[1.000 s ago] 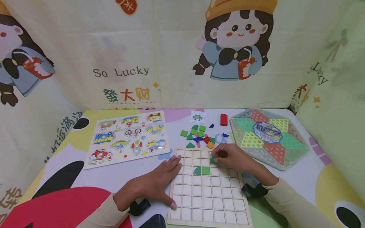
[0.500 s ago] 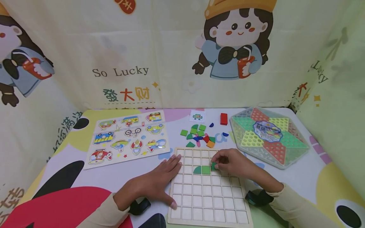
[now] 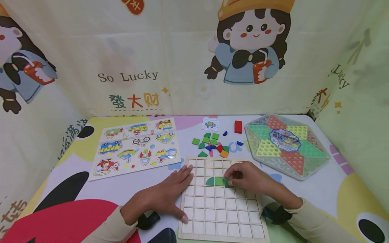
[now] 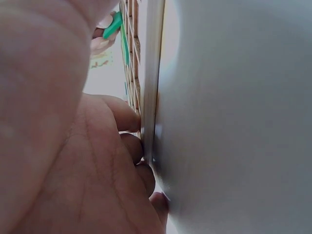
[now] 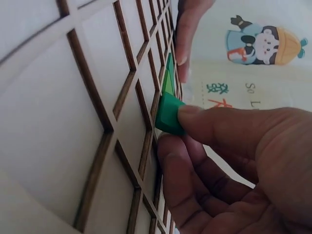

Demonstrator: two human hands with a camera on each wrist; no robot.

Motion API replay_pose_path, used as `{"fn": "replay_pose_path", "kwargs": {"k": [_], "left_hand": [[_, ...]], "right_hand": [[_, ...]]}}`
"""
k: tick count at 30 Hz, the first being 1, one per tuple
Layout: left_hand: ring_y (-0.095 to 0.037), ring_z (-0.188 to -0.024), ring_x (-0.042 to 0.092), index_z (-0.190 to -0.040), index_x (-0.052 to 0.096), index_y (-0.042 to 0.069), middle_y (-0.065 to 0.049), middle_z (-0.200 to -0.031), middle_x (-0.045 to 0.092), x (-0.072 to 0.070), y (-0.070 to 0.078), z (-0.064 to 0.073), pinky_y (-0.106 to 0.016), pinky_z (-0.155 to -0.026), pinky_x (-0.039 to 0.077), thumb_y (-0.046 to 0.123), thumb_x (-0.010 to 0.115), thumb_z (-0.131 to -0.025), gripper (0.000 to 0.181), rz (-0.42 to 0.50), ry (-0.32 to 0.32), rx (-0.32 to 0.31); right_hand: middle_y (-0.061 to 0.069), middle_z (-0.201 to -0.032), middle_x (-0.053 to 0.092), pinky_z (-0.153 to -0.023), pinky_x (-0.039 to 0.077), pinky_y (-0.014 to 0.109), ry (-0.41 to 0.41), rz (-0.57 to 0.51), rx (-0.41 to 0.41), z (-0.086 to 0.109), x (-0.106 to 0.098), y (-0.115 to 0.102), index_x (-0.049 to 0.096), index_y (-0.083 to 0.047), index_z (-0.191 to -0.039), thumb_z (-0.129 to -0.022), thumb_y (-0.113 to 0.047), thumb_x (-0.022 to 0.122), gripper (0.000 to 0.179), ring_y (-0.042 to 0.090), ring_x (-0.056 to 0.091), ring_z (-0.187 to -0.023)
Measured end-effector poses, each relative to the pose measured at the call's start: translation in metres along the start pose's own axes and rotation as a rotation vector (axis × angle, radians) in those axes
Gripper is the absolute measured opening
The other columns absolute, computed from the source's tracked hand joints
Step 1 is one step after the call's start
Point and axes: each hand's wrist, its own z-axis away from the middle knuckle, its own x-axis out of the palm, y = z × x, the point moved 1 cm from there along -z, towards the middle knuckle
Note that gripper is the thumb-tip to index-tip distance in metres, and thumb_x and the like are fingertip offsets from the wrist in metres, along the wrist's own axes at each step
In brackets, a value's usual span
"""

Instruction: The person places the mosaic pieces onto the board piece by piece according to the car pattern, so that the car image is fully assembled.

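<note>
My right hand (image 3: pixel 247 177) pinches a dark green block (image 5: pixel 169 115) between thumb and fingers at a cell of the wooden grid board (image 3: pixel 223 234). In the right wrist view the block tilts over the cell. Left of it, a light green square block (image 3: pixel 219 181) lies in the grid, beside a dark green quarter-round block (image 3: pixel 210 181). My left hand (image 3: pixel 165 194) rests at the board's left edge, fingers spread, thumb on the frame lower down. The left wrist view shows its fingers (image 4: pixel 127 117) along the board's side.
Beyond the board lie several loose blocks, including an orange block (image 3: pixel 224 154) and a red block (image 3: pixel 219 148). A small pattern card (image 3: pixel 210 124) and a red box (image 3: pixel 238 127) stand further back. A vehicle puzzle (image 3: pixel 138 148) lies left, a hexagonal game board (image 3: pixel 287 145) right.
My right hand has brought the dark green block toward me, from a higher row down to the cell right of the light green square. The left hand has stayed in place.
</note>
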Motion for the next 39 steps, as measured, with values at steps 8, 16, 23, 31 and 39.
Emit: {"fn": "replay_pose_path", "kwargs": {"k": [8, 16, 23, 31, 39], "left_hand": [[-0.021, -0.147, -0.009, -0.157, 0.014, 0.010, -0.003, -0.163, -0.004, 0.000, 0.000, 0.001, -0.049, -0.116, 0.003, 0.069, 0.073, -0.069, 0.121, 0.010, 0.002, 0.000], [-0.021, -0.147, -0.010, -0.157, 0.012, 0.011, -0.002, -0.163, -0.006, 0.000, -0.001, 0.001, -0.049, -0.116, 0.003, 0.068, 0.075, -0.068, 0.123, 0.000, 0.005, 0.002], [-0.022, -0.147, -0.010, -0.157, 0.013, 0.011, -0.002, -0.163, -0.006, 0.001, -0.001, 0.000, -0.049, -0.116, 0.003, 0.067, 0.076, -0.068, 0.122, 0.002, 0.008, 0.003], [-0.022, -0.147, -0.010, -0.157, 0.013, 0.011, -0.002, -0.163, -0.006, 0.001, -0.001, 0.000, -0.050, -0.116, 0.003, 0.067, 0.076, -0.069, 0.122, 0.007, 0.011, 0.004], [-0.021, -0.147, -0.010, -0.157, 0.013, 0.011, -0.002, -0.163, -0.007, 0.001, -0.001, 0.000, -0.049, -0.116, 0.003, 0.066, 0.076, -0.069, 0.121, 0.023, 0.009, 0.005]], "right_hand": [[-0.003, -0.088, 0.063, -0.067, 0.052, 0.025, 0.024, 0.080, -0.031, -0.002, 0.002, 0.001, 0.071, -0.006, -0.094, -0.084, 0.000, 0.073, 0.012, 0.006, 0.059, -0.076], [-0.004, -0.088, 0.063, -0.066, 0.051, 0.025, 0.043, 0.132, -0.047, -0.005, 0.004, 0.001, 0.070, -0.006, -0.097, -0.083, 0.000, 0.074, 0.015, 0.006, 0.058, -0.075], [-0.003, -0.091, 0.063, -0.068, 0.052, 0.025, 0.036, 0.116, -0.033, -0.005, 0.006, -0.003, 0.069, -0.006, -0.098, -0.085, 0.000, 0.073, 0.015, 0.007, 0.059, -0.077], [-0.005, -0.088, 0.063, -0.066, 0.051, 0.025, 0.047, 0.113, -0.055, -0.005, 0.004, -0.004, 0.070, -0.008, -0.097, -0.088, -0.003, 0.071, 0.011, 0.008, 0.058, -0.075], [-0.008, -0.087, 0.064, -0.068, 0.051, 0.025, 0.107, 0.138, 0.023, -0.013, 0.000, -0.001, 0.072, -0.011, -0.095, -0.089, -0.007, 0.071, 0.008, 0.012, 0.057, -0.076]]}}
